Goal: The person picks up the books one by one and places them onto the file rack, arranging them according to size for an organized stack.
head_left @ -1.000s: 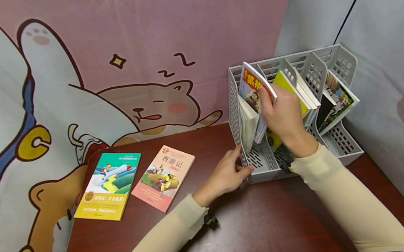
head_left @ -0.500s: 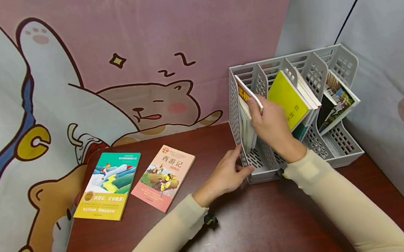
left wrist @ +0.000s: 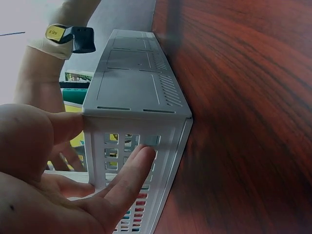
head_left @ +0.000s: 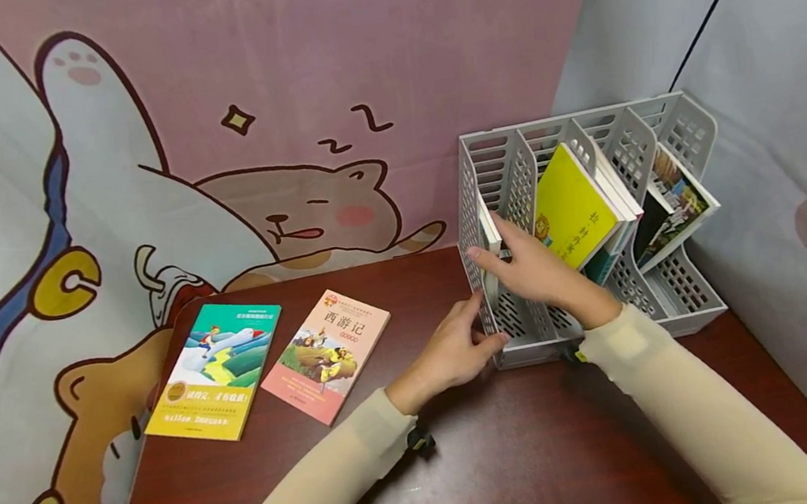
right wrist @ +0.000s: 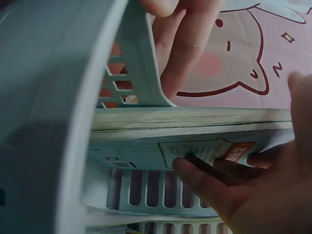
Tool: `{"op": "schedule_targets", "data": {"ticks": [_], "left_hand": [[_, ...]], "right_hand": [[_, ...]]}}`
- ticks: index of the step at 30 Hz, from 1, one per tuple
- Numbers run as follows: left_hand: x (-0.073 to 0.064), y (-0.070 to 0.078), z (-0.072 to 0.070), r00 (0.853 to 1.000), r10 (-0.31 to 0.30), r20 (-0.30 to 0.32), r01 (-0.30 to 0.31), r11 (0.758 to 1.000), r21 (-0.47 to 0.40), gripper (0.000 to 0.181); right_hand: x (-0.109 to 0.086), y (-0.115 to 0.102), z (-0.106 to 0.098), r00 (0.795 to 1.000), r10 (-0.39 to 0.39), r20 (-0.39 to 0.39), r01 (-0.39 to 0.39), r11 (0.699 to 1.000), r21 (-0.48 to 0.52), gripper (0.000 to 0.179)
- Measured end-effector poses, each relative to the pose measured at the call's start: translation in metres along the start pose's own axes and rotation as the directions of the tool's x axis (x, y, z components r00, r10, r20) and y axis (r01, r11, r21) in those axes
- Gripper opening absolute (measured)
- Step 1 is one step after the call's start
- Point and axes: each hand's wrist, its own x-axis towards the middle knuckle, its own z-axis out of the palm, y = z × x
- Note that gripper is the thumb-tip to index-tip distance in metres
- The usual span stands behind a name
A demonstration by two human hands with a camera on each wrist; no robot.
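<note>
A grey file rack (head_left: 544,348) with several slots stands at the right of the desk. My right hand (head_left: 537,265) is in its leftmost slot, where thin books (head_left: 489,229) stand against the left wall. In the right wrist view, fingertips (right wrist: 183,165) rest on the outermost book's cover (right wrist: 146,151), and the thumb lies above the page edges, apart from them. My left hand (head_left: 453,347) braces the rack's front left corner. Its straight fingers (left wrist: 131,175) touch the perforated outer wall, the thumb at the front edge.
Two paperbacks lie flat at the left of the desk, one green and yellow (head_left: 217,371), one pink (head_left: 329,354). A yellow-green book (head_left: 572,206) leans in a middle slot. Black and picture-covered books (head_left: 677,201) lean further right. Patterned cloth (head_left: 379,53) hangs behind.
The book with the red and yellow cover has gone left and down into the leftmost slot. My right hand has followed it and loosened its fingers. The left hand has stayed put.
</note>
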Motion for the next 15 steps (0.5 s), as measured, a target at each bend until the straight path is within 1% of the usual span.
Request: {"op": "schedule_targets", "data": {"ticks": [4,7,9,12,13,15], "left_hand": [[-0.001,0.0,0.0,1.0,-0.002,0.004,0.002,1.0,0.006,0.088],[-0.001,0.0,0.001,1.0,-0.004,0.01,0.004,1.0,0.002,0.088],[-0.002,-0.001,0.002,1.0,-0.004,0.011,0.004,1.0,-0.003,0.089],[-0.002,-0.002,0.003,1.0,-0.003,0.004,0.003,1.0,-0.001,0.089],[-0.002,-0.002,0.002,1.0,-0.002,0.002,0.002,1.0,-0.001,0.089],[-0.001,-0.002,0.002,1.0,-0.001,-0.003,0.001,1.0,-0.006,0.088]], "right_hand": [[-0.001,0.004,0.0,0.999,-0.052,0.007,0.053,0.998,-0.022,0.099],[-0.003,0.006,0.0,0.998,-0.055,-0.002,0.055,0.997,-0.061,0.1],[-0.006,0.007,-0.001,0.999,-0.047,0.012,0.047,0.995,-0.089,0.083],[-0.012,0.004,-0.003,1.0,-0.02,0.024,0.023,0.988,-0.15,0.051],[-0.013,0.003,-0.005,1.0,-0.017,0.023,0.021,0.985,-0.169,0.046],[-0.018,-0.001,-0.009,1.0,-0.013,0.01,0.015,0.979,-0.204,0.042]]}}
